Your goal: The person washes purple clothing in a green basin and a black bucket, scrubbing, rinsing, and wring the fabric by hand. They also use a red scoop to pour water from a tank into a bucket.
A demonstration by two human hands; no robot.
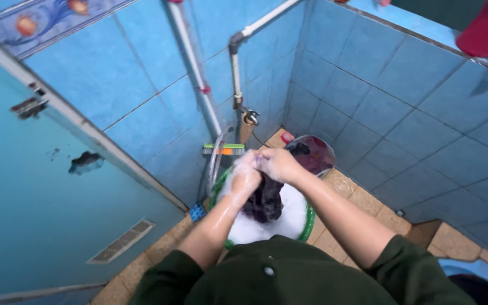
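A green-rimmed basin (310,217) full of white suds sits on the tan tiled floor. Over it hangs a dark wet cloth (265,200), lifted out of the foam. My left hand (244,176), coated in suds, is closed on the cloth's upper part. My right hand (277,162) grips the same cloth just beside it, the two hands pressed together.
Behind the basin stands a second container (313,153) with dark reddish laundry. A green and orange brush (223,149) lies by the wall under a tap (249,117) and white pipes. Blue tiled walls close in; a blue door (40,209) is at left. A blue vessel (481,271) is at bottom right.
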